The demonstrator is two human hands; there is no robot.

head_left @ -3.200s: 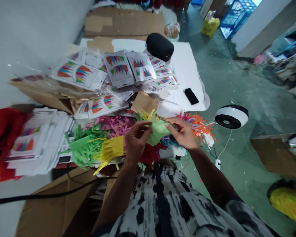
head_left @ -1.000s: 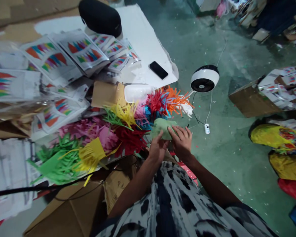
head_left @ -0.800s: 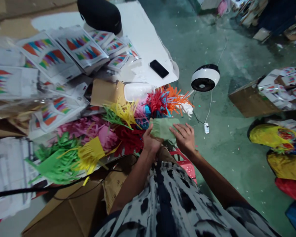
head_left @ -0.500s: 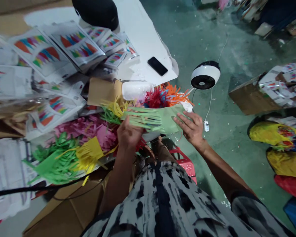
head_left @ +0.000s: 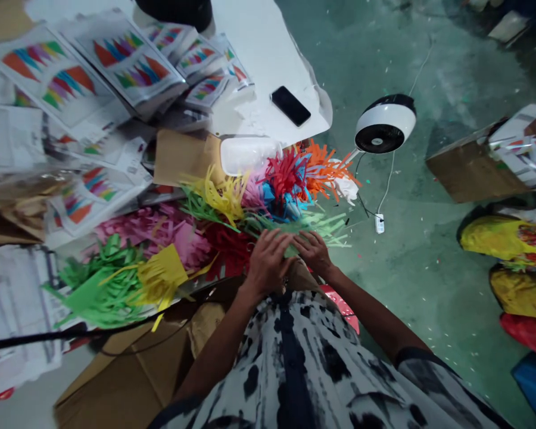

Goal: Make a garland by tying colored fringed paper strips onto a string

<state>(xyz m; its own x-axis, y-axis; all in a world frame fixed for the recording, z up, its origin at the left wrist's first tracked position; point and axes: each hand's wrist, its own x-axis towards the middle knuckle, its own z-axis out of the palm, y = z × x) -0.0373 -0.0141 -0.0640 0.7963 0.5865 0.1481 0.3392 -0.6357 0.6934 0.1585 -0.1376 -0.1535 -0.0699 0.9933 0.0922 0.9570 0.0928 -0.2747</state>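
Note:
My left hand and my right hand are close together in front of my body, fingers closed on a light green fringed paper. Its cut strips fan out to the right and away from me, and the held middle is partly hidden by my fingers. Just beyond it lie fringed paper bunches: a red one, an orange one, a blue one and a yellow one. To the left of my hands is a dark red pile.
Green fringed paper, a yellow piece and pink strips lie at left. Printed packets and a phone rest on the white table. A fan stands beyond; a carton sits at right.
The light green paper was stretched flat between my spread hands. Now my hands have come together nearer my body, the paper is gathered between them, and its strips point right.

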